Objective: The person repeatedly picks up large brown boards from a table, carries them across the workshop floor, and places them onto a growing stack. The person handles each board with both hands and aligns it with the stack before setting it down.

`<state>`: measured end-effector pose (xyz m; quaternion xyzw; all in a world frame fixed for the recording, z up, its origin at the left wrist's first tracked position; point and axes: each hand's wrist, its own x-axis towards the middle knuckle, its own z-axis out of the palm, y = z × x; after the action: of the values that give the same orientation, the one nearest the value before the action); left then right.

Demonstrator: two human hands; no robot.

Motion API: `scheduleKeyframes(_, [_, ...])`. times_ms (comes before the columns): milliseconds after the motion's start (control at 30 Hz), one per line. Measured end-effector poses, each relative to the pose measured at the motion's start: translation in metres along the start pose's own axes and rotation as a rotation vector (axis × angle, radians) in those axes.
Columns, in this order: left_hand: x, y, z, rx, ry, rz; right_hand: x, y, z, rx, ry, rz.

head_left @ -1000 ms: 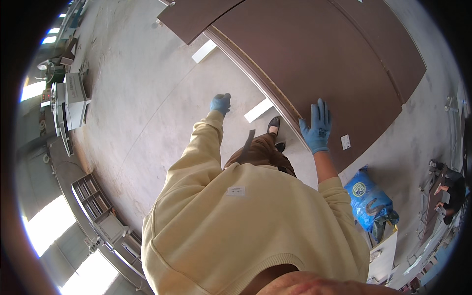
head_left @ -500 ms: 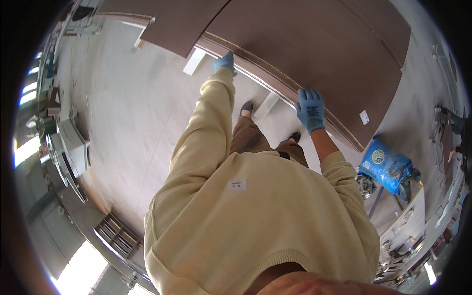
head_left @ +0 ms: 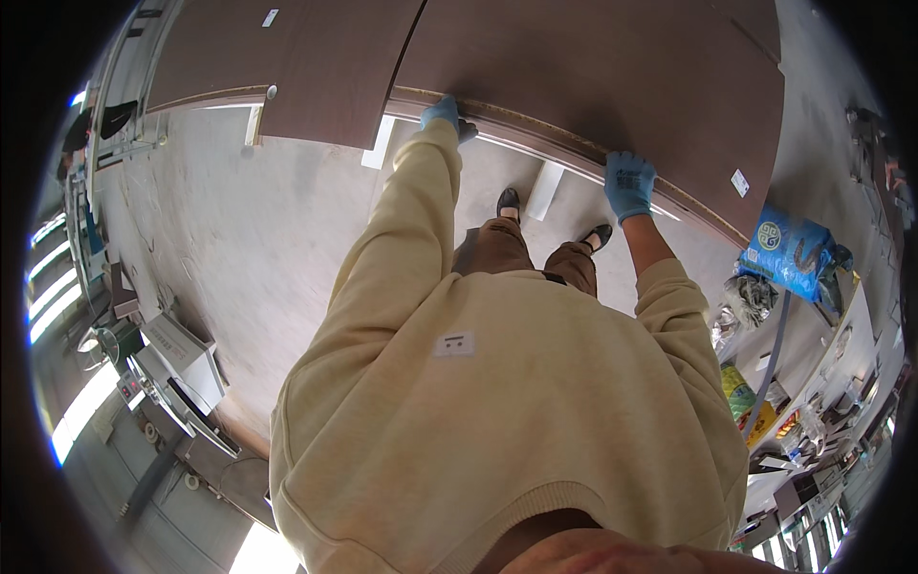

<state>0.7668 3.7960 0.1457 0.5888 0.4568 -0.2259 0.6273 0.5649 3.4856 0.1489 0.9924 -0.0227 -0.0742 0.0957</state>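
Grasped at its near edge, the brown panel (head_left: 593,72) is spread beyond the grip, held near its left corner by the gloved left hand (head_left: 443,114) and toward its right corner by the gloved right hand (head_left: 630,185).

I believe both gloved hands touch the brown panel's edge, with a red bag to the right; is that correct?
Not quite: the head view shows the bag is blue. The left hand and right hand touch the brown panel at its edge.
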Motion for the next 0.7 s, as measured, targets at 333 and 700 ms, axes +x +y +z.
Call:
scheduleKeyframes(333, [0.011,-0.002,0.001,-0.028,-0.090,0.075,0.003,-0.004,-0.008,0.056,0.150,0.036])
scheduleKeyframes(700, [0.025,0.003,0.001,-0.094,-0.138,0.008,0.012,-0.005,0.006,0.042,0.042,0.039])
